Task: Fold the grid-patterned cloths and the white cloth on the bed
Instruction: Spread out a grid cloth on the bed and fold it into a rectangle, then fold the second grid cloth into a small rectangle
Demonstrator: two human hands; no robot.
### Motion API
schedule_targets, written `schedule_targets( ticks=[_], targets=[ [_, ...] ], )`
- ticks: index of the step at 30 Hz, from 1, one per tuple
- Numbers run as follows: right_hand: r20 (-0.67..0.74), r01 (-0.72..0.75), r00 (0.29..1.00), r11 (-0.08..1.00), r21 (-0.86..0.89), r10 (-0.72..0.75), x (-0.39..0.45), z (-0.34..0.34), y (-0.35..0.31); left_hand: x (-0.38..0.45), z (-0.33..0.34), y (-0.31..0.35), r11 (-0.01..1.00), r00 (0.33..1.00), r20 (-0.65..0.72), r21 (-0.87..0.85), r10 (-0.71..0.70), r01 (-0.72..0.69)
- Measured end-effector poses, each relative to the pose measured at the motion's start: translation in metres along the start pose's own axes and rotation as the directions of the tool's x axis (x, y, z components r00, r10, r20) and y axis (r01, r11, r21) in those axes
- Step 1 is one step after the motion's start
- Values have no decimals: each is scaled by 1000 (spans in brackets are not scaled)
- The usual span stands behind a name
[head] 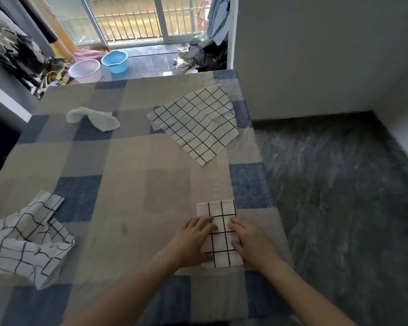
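The person's left hand [193, 241] and right hand [250, 243] are lying flat, fingers straight, pressing the folded grid cloth [218, 231] near the bed [127, 184]'s right edge. A spread grid cloth [196, 123], crumpled grid cloth [26, 241] and white cloth [92, 118] are lying well apart.

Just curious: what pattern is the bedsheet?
Large blue, grey and beige checks on the bedsheet, head view.

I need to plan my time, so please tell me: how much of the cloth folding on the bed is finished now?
Done: nothing is set aside. In hand: one grid cloth is folded into a small rectangle, and the left hand and right hand press it flat. Left: the flat grid cloth farther away, the crumpled grid cloth at the left, and the white cloth.
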State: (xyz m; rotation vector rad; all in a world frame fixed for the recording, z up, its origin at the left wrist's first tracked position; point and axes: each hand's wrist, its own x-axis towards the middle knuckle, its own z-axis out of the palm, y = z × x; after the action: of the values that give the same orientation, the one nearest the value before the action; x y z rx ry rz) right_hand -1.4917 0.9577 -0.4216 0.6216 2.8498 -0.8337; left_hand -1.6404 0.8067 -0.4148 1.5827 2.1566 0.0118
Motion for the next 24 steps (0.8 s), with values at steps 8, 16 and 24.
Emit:
schedule_targets(
  ticks=[8, 16, 24],
  targets=[
    [119, -1, 993, 992, -124, 15, 8, -11, -4, 0, -3, -1, 993, 996, 82, 112, -34, 25],
    [138, -17, 989, 954, -299, 61, 3, -18, -21, -41, -27, -44, 968, 986, -38, 185, -164, 168],
    [41, 17, 999, 946, -325, -4, 10, -14, -109, -125, -40, -76, 948, 938, -209, 104, -276, 302]
  ],
)
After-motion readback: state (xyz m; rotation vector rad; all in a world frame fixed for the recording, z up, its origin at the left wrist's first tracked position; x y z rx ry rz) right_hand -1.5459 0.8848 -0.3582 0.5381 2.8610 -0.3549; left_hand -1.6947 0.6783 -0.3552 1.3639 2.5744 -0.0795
